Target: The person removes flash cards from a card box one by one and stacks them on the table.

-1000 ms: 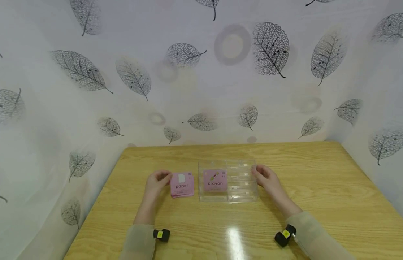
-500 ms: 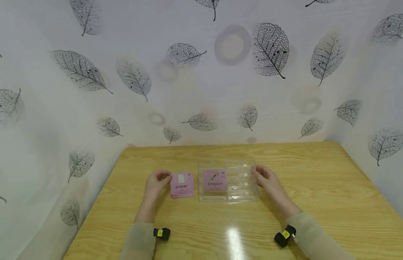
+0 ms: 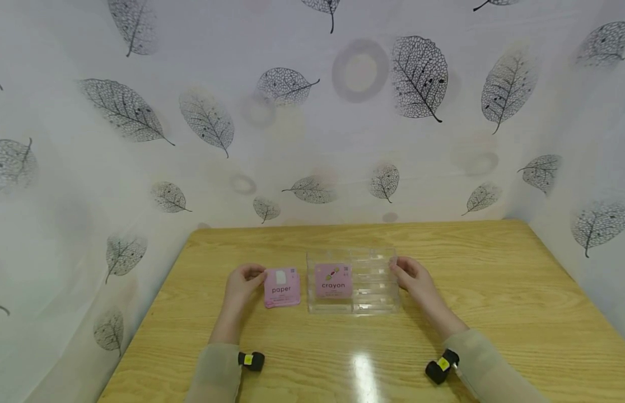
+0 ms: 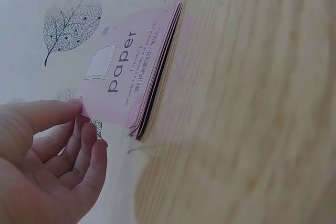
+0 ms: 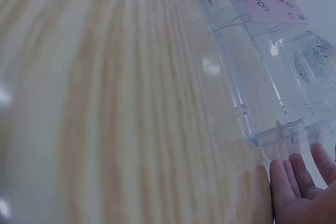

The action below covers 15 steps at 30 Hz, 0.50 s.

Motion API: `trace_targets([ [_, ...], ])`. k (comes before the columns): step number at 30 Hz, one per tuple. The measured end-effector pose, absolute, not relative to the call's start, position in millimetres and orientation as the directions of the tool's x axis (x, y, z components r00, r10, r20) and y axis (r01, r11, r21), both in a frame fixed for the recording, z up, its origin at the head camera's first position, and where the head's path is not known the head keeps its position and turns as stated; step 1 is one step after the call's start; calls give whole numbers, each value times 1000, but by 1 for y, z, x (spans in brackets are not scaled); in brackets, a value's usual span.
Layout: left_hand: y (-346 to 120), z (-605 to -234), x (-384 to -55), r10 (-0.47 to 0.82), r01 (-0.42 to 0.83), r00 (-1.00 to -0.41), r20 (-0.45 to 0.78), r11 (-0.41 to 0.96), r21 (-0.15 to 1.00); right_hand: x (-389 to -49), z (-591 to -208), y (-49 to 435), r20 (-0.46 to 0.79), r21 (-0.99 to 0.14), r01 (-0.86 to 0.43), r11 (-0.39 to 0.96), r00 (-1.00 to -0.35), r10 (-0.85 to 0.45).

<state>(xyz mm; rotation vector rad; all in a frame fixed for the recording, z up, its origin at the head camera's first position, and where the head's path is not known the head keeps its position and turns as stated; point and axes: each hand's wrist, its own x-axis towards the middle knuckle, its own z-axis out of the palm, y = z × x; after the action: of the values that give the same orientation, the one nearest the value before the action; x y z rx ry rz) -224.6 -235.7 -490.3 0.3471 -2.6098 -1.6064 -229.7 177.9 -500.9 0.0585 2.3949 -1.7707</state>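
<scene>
A stack of pink cards [image 3: 282, 294], topped by one reading "paper", lies left of a clear plastic card rack [image 3: 376, 290]. My left hand [image 3: 243, 284] pinches the stack at its upper left corner. The left wrist view shows the thumb on the top card [image 4: 113, 77] and several layered edges beneath. At the rack's right end, my right hand [image 3: 412, 275] grips the side wall, thumb toward the front. In the rack's left half stands a pink "crayon" card [image 3: 334, 280]. The right wrist view shows fingers [image 5: 283, 182] beside the rack's clear end.
Both things are on a wood-grain table [image 3: 302, 352], with its back edge against a pale leaf-patterned curtain [image 3: 312, 140] that also closes off both sides. A narrow gap separates the card stack from the rack. Black cameras are strapped at both wrists.
</scene>
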Motion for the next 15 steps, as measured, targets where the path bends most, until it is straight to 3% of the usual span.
trace_targets([
  [15, -235, -490, -227, -230, -188, -970, -81, 493, 849, -229, -500, 178, -144, -948, 116, 295, -987, -75],
])
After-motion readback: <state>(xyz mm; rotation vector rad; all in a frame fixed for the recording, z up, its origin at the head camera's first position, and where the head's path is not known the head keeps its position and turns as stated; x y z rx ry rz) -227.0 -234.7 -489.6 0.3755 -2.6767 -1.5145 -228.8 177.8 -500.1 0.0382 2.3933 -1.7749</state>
